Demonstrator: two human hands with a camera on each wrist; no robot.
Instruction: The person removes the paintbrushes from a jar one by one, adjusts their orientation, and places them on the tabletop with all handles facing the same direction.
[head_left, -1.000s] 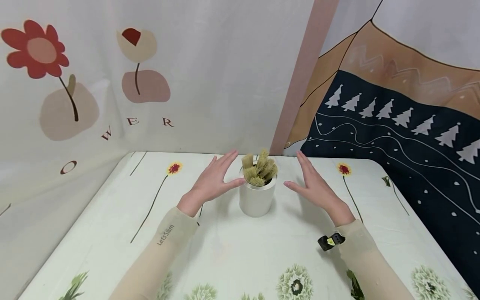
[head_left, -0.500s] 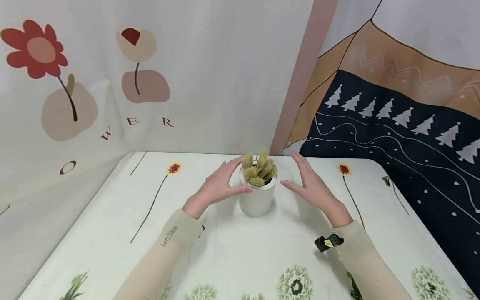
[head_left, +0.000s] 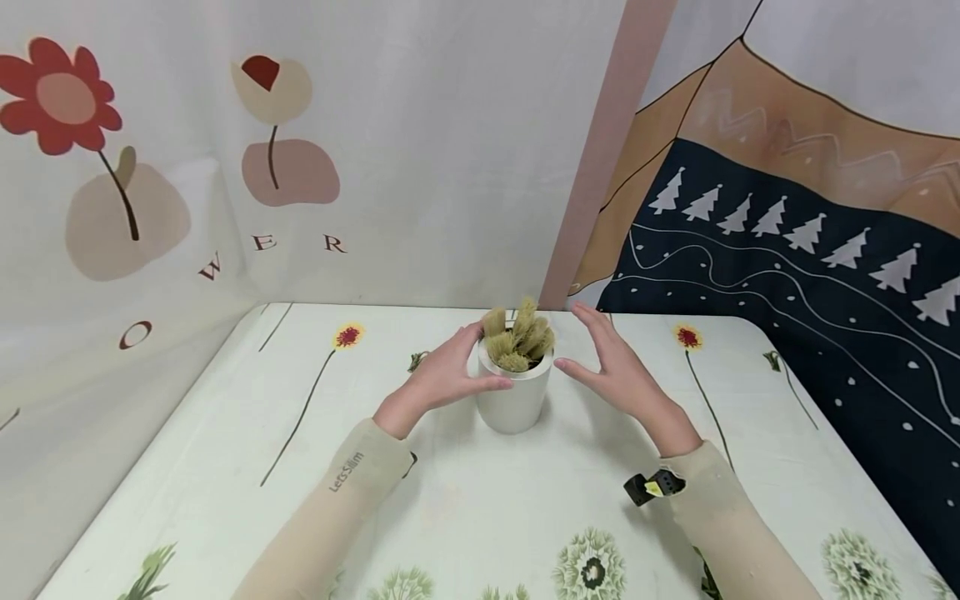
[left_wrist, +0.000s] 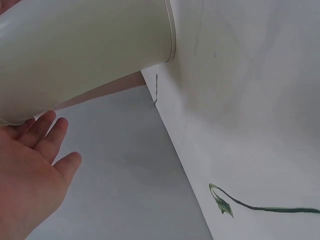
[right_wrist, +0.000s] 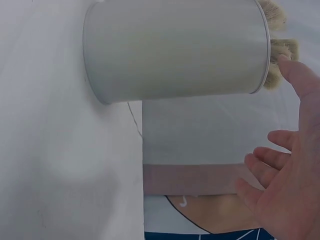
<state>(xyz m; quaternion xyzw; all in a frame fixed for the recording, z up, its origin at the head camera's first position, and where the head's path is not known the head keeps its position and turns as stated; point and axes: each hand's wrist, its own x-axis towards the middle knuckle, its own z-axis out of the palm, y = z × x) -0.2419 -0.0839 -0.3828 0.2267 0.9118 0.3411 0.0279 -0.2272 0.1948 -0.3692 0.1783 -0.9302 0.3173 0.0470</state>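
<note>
A white cylindrical container (head_left: pixel 512 408) stands upright on the table, with several straw-coloured bristly tufts (head_left: pixel 528 337) sticking out of its top. My left hand (head_left: pixel 447 372) is at the container's left side, near the rim. Its thumb overlaps the front of the container, and in the left wrist view its relaxed fingers (left_wrist: pixel 56 131) lie right by the container's wall. To the right, my right hand (head_left: pixel 617 372) faces the container with its fingers spread and thumb tip close to the rim. Nothing lies in that palm in the right wrist view.
A white cloth with printed flowers covers the table (head_left: pixel 450 517). Behind it hangs a pale curtain (head_left: pixel 420 167) with flower prints, and at the right a dark cloth (head_left: pixel 810 275) with printed trees. A small black device (head_left: pixel 652 487) sits at the right wrist.
My left hand has moved right and slightly towards me, bringing its thumb across the container's front. The right hand has drifted left, closer to the container, which stays put.
</note>
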